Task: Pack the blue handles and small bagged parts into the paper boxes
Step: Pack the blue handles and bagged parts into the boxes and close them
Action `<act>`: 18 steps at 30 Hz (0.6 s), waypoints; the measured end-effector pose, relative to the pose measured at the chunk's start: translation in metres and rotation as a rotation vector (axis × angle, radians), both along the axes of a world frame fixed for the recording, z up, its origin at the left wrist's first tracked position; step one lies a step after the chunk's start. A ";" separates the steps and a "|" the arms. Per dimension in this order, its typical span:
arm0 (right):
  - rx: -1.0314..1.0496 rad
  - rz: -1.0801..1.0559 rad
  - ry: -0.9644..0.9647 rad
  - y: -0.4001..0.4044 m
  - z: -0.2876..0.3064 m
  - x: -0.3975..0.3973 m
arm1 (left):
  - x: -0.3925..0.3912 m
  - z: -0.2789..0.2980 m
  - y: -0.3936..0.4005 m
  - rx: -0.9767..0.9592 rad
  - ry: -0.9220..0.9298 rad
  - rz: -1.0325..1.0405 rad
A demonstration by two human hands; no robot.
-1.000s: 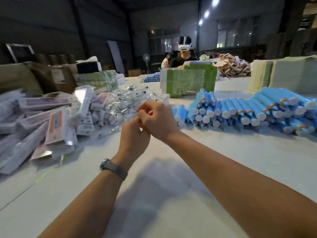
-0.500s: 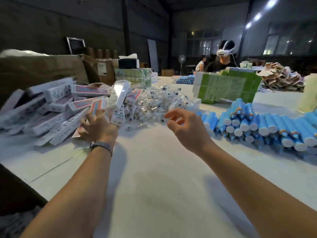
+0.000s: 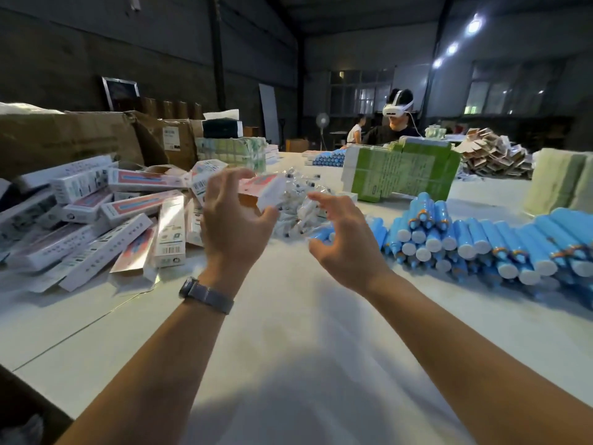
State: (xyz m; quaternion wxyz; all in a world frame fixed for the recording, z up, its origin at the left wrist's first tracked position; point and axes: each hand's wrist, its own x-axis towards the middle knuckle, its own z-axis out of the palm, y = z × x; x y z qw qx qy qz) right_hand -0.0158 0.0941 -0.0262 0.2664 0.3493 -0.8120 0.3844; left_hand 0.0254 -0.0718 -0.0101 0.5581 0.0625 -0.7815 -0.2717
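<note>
White tabletop (image 3: 288, 332) fills my view inside a dim warehouse. At far left I see a heap of paper boxes (image 3: 106, 213), white with red panels, lying at all angles, with brown cartons (image 3: 64, 136) behind them. My left hand (image 3: 236, 226), a watch (image 3: 207, 295) on its wrist, is raised above the table and pinches one paper box (image 3: 264, 189) between thumb and fingers. Just past it lies a pile of small bagged parts (image 3: 301, 203) in clear plastic. My right hand (image 3: 345, 240) hovers beside the left, fingers curled and spread, holding nothing. Behind stands a green box stack (image 3: 404, 173), with a person wearing a headset (image 3: 398, 107) beyond it. At right the blue handles (image 3: 481, 239) lie stacked in rows.
</note>
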 end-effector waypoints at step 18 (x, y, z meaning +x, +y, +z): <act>-0.229 0.447 -0.572 0.015 0.012 -0.004 | 0.001 -0.024 0.039 0.305 -0.393 -1.057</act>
